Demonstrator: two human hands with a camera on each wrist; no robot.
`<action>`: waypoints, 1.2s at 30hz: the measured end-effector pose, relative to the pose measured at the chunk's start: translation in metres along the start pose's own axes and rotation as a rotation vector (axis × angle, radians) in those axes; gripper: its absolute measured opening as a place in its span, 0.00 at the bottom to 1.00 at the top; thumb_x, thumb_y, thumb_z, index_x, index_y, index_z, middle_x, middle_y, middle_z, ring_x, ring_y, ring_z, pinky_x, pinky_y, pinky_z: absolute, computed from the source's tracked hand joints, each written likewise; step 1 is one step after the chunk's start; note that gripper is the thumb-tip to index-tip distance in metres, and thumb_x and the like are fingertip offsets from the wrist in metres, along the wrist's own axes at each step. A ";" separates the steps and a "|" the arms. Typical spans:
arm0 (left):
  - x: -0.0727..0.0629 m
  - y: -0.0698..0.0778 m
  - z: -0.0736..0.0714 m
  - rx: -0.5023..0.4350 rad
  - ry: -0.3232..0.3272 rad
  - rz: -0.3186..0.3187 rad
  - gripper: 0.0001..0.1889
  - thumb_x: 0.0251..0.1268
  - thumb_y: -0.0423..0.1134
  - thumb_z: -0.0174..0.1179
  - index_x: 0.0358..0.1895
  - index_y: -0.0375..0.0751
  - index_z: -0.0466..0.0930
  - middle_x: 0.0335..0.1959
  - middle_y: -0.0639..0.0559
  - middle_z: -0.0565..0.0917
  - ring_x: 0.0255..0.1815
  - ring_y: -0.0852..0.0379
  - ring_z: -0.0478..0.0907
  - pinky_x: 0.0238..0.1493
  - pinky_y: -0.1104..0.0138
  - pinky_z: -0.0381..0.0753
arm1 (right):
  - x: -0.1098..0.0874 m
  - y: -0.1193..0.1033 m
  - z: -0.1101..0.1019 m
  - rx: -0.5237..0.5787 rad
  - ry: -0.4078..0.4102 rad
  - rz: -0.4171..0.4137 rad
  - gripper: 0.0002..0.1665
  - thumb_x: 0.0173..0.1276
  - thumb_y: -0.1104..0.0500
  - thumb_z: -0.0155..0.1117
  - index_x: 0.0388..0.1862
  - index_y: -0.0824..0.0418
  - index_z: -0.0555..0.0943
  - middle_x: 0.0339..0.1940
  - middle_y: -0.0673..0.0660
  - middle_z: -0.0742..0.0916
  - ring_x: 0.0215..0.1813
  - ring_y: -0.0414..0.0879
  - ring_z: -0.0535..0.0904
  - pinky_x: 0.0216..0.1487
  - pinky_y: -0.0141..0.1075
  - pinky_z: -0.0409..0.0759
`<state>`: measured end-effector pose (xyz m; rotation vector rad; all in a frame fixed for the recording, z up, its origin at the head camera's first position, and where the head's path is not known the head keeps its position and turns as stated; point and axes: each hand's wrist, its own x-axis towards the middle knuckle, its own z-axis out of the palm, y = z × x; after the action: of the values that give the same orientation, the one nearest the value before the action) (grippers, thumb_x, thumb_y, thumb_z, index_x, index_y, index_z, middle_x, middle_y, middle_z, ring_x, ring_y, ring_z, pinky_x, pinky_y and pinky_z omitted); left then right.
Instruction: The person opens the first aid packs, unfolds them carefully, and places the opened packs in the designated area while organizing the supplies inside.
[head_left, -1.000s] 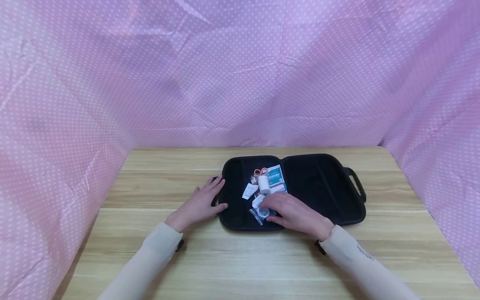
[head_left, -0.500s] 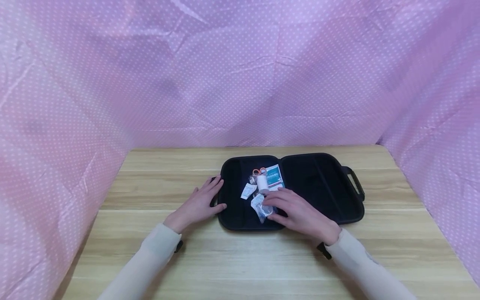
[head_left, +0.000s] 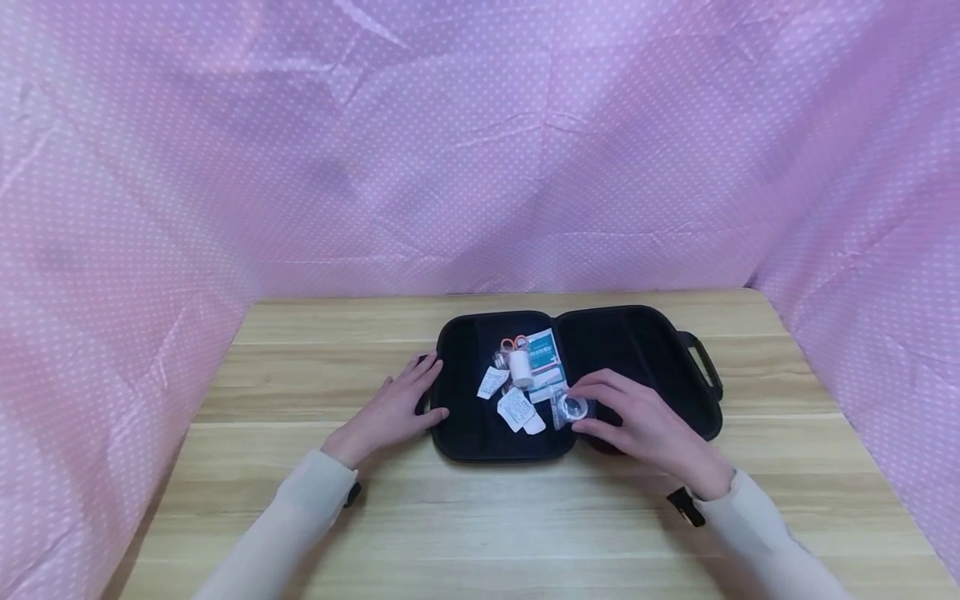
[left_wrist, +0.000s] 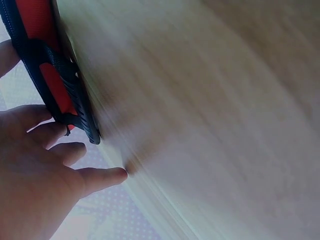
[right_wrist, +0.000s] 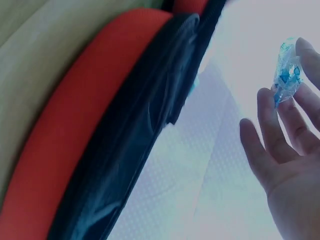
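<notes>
An open black-lined case [head_left: 461,433] lies on the table, its outer shell [right_wrist: 60,135] red in the wrist views. My left hand [head_left: 390,412] rests with spread fingers on the case's left edge, beside a black handle [left_wrist: 77,92]. Between thumb and fingers my right hand [head_left: 633,417] pinches a clear plastic packet [right_wrist: 288,75] with a white ring-shaped roll [head_left: 573,407] inside. It holds this over the case's hinge side. In the left half sit orange-handled scissors [head_left: 514,342], a white bandage roll [head_left: 521,367], a green-and-white packet [head_left: 545,358] and white printed packets [head_left: 516,408].
The wooden table [head_left: 480,525] extends around the case on all sides. A pink dotted cloth [head_left: 420,150] hangs behind and at both sides. The case's right half carries a second handle [head_left: 701,365] on its outer edge.
My right hand has lifted the clear packet off the white printed packets and carried it right, toward the hinge. My left hand stays at the case's left edge.
</notes>
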<state>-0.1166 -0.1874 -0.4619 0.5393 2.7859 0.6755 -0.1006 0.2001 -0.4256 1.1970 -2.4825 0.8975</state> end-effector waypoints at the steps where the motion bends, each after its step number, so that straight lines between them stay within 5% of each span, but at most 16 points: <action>1: 0.000 0.000 0.000 -0.001 0.000 0.000 0.44 0.73 0.56 0.62 0.83 0.39 0.54 0.86 0.47 0.50 0.85 0.39 0.43 0.73 0.29 0.50 | -0.001 0.001 -0.002 -0.004 0.018 -0.009 0.22 0.63 0.55 0.80 0.55 0.58 0.86 0.53 0.48 0.85 0.50 0.41 0.82 0.59 0.19 0.71; 7: 0.000 -0.001 0.001 -0.003 0.000 0.001 0.44 0.73 0.56 0.63 0.83 0.38 0.54 0.86 0.47 0.50 0.85 0.39 0.42 0.73 0.29 0.50 | -0.011 0.008 -0.015 -0.035 0.087 -0.011 0.28 0.73 0.36 0.61 0.53 0.57 0.87 0.52 0.49 0.86 0.51 0.42 0.83 0.60 0.19 0.71; 12: 0.000 -0.002 0.001 -0.005 0.006 0.007 0.45 0.72 0.55 0.63 0.83 0.38 0.55 0.85 0.47 0.50 0.85 0.38 0.43 0.72 0.29 0.51 | -0.022 0.014 -0.025 -0.042 0.132 0.024 0.30 0.74 0.34 0.58 0.53 0.56 0.88 0.53 0.50 0.86 0.52 0.44 0.84 0.61 0.18 0.70; 18: 0.000 -0.003 0.001 -0.009 0.013 0.012 0.45 0.72 0.55 0.64 0.82 0.38 0.55 0.85 0.45 0.51 0.84 0.37 0.44 0.72 0.28 0.51 | -0.036 0.024 -0.037 -0.033 0.171 0.066 0.20 0.68 0.49 0.75 0.54 0.56 0.87 0.54 0.50 0.87 0.53 0.44 0.83 0.62 0.18 0.68; 24: 0.001 -0.003 0.001 -0.010 0.019 0.019 0.44 0.72 0.54 0.64 0.82 0.37 0.56 0.85 0.44 0.52 0.84 0.36 0.44 0.71 0.28 0.52 | -0.047 0.036 -0.046 -0.052 0.182 0.109 0.31 0.46 0.70 0.83 0.53 0.58 0.88 0.52 0.52 0.87 0.54 0.38 0.82 0.62 0.18 0.68; 36: 0.001 -0.003 0.001 -0.018 0.016 0.019 0.43 0.72 0.53 0.64 0.82 0.37 0.56 0.85 0.44 0.52 0.84 0.37 0.44 0.72 0.28 0.51 | -0.070 0.063 -0.054 -0.119 0.173 0.224 0.31 0.44 0.71 0.85 0.50 0.59 0.89 0.49 0.54 0.89 0.50 0.36 0.81 0.59 0.15 0.65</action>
<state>-0.1178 -0.1888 -0.4641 0.5600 2.7907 0.7112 -0.1078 0.3073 -0.4419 0.7799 -2.5210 0.8520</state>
